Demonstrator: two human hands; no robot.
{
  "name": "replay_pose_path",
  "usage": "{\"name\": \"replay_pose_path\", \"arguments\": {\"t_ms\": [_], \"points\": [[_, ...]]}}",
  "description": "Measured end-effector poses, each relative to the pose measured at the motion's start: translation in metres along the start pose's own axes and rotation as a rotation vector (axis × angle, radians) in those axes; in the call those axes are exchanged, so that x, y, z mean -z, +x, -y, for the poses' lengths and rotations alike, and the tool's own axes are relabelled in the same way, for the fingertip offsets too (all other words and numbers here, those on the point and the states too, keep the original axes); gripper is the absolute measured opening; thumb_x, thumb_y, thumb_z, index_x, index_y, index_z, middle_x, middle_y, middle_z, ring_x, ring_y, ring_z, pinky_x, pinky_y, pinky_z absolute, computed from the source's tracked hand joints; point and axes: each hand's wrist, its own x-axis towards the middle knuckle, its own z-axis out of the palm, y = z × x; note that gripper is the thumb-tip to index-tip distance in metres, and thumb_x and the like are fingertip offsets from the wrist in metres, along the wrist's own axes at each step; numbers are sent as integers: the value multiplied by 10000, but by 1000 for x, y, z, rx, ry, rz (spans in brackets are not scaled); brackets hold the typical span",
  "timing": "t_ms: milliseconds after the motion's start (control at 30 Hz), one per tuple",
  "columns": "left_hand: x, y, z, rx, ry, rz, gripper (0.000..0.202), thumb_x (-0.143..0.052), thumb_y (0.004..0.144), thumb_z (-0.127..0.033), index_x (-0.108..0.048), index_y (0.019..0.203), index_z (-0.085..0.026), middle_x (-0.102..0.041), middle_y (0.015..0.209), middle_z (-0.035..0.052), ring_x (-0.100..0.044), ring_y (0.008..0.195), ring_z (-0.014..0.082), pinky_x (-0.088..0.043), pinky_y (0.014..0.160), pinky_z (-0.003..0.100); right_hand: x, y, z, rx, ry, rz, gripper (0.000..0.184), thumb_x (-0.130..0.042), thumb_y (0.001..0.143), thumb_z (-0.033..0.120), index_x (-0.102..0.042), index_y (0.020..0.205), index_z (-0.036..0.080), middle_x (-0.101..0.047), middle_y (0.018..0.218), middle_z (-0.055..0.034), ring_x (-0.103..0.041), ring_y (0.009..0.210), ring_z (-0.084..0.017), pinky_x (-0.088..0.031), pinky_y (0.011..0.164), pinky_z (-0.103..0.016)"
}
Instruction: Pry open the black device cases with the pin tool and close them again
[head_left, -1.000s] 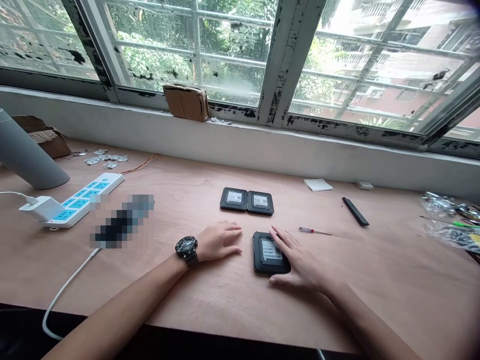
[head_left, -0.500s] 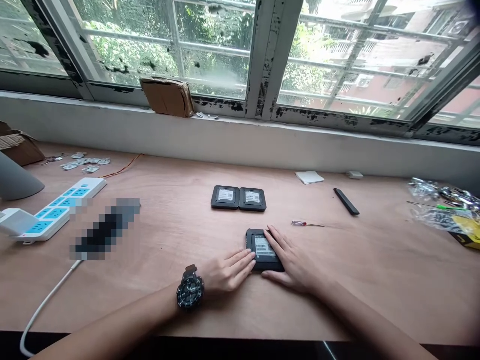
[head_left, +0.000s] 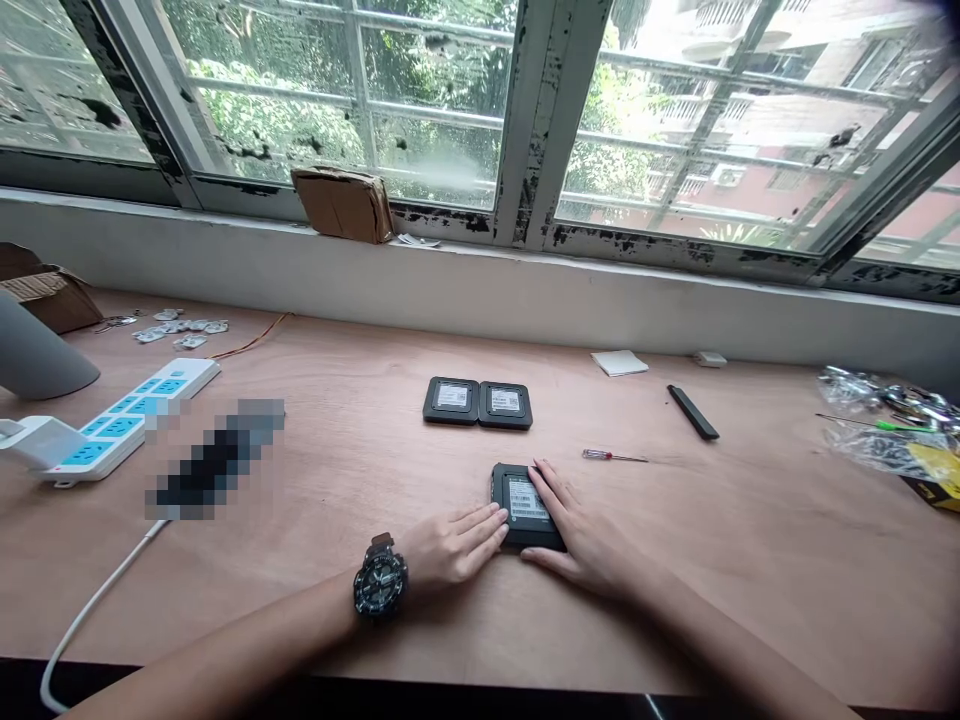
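A black solid-state drive (head_left: 525, 500) with a white printed label lies flat on the table in front of me. It looks thick; whether it is more than one piece stacked I cannot tell. Stretched fingertips of my left hand (head_left: 454, 545) touch its left side near the lower corner. My right hand (head_left: 589, 535) lies along its right side, fingers straight and covering that edge, thumb stretched out by the near edge. Farther back, two similar labelled drives (head_left: 452, 398) rest side by side. A small screwdriver (head_left: 611, 456) with a clear and red handle lies beyond my right hand.
At left stand a white power strip (head_left: 161, 385) and a blurred-out dark object (head_left: 214, 465) with a white cable (head_left: 105, 590). A black bar (head_left: 691, 411) and white paper (head_left: 619, 362) lie back right. Plastic bags (head_left: 885, 430) crowd the right edge. Windows (head_left: 442, 130) rise behind.
The view has shifted slightly. Both hands stay at the drive in nearly the same pose.
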Motion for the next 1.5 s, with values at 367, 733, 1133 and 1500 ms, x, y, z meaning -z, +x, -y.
{"name": "replay_pose_path", "arguments": {"t_ms": [367,733,1133,1500], "points": [[-2,0,-1,44,3,64,493,-347,1061,-87,-474,1522,-206,-523,1480,94,-506,1374,308,-455,1160,511,-3,0,2,22,-14,-57,1017,-614,910,616,-33,1647,224,-152,1700,-143,-213,1546,-348,-338,1214,-538],[16,0,30,49,240,9,482,-603,997,-487,-628,1336,-147,-618,1414,139,-525,1377,333,-465,1154,491,29,2,-75,-181,-96,-451,439,-412,1056,405,-528,1460,282,-584,1433,-121,-566,1290,-323,-468,1075,-534],[9,14,33,166,246,41,880,-624,819,-797,-574,1396,-134,-598,1433,156,-486,1401,371,-429,1167,513,48,15,-52,-264,498,-686,255,-541,1016,463,-605,1144,252,-698,1031,-83,-613,781,-210,-515,672,-354],[25,1,46,328,41,-29,588,-657,945,-560,-592,1410,-207,-634,1399,118,-614,1285,295,-533,1067,449,21,31,12,-58,977,-616,230,-471,1057,405,-545,1238,284,-583,898,-15,-436,603,-133,-407,537,-291]]}}
